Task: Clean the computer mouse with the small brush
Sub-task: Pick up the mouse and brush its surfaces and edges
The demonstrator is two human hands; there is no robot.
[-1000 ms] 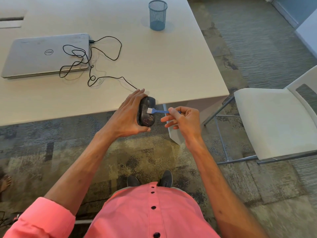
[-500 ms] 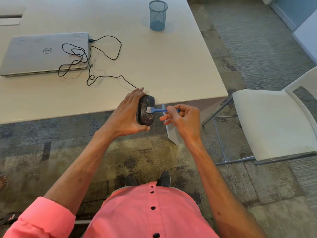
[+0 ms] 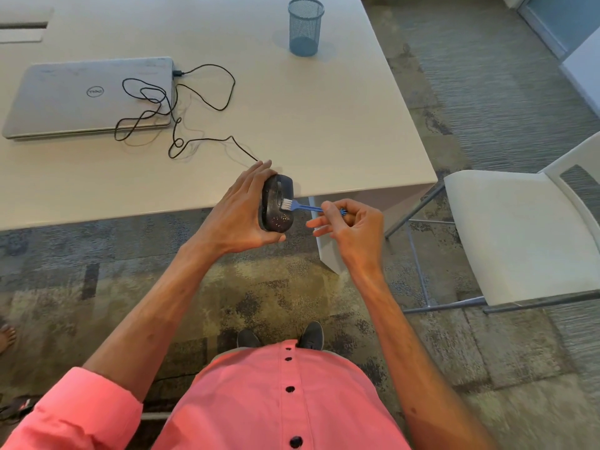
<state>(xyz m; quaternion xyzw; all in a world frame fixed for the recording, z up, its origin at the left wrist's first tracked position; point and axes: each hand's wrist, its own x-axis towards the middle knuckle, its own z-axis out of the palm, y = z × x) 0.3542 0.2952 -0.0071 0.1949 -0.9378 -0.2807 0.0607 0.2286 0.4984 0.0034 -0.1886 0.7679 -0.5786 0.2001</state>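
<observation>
Tabletop [image 3: 324, 125] near edge: left grip [image 3: 237, 212] clasps mouse [image 3: 272, 206]; right grip [image 3: 354, 225] pinches brush [image 3: 305, 207], bristles [image 3: 286, 203] touching it. Advised: short light strokes, mouse steady, flicking specks [image 3: 281, 219] clear.

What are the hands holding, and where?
The left hand holds the mouse by its two ends; the right hand pinches the brush near the end of its handle.
</observation>
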